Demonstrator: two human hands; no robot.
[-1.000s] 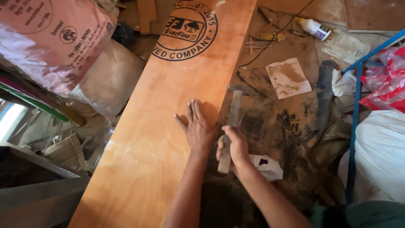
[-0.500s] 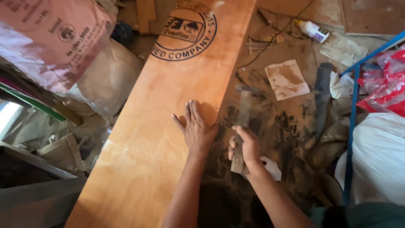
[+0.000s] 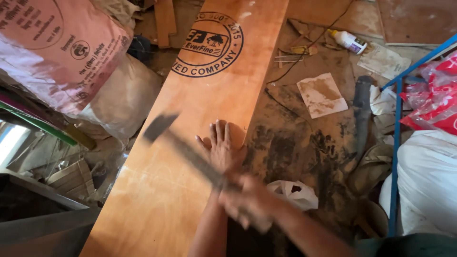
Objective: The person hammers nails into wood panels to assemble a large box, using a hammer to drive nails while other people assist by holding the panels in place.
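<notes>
Two hands are engaged: the left hand [image 3: 221,150] is spread flat on the board [image 3: 190,143]; the right hand [image 3: 250,202] is clenched around a hammer [image 3: 183,147], raised beside it; no strike mark is visible yet.

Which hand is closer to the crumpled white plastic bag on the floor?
The right. The right hand, gripping a hammer, is just beside the white plastic bag. The left hand lies flat on the plywood board, farther away.

A pink printed plastic sack [image 3: 52,47] lies at the upper left. A white glue bottle [image 3: 348,41] and stained paper sheet [image 3: 322,94] lie right, near a blue metal frame [image 3: 396,143] and red plastic bag [image 3: 435,97].
</notes>
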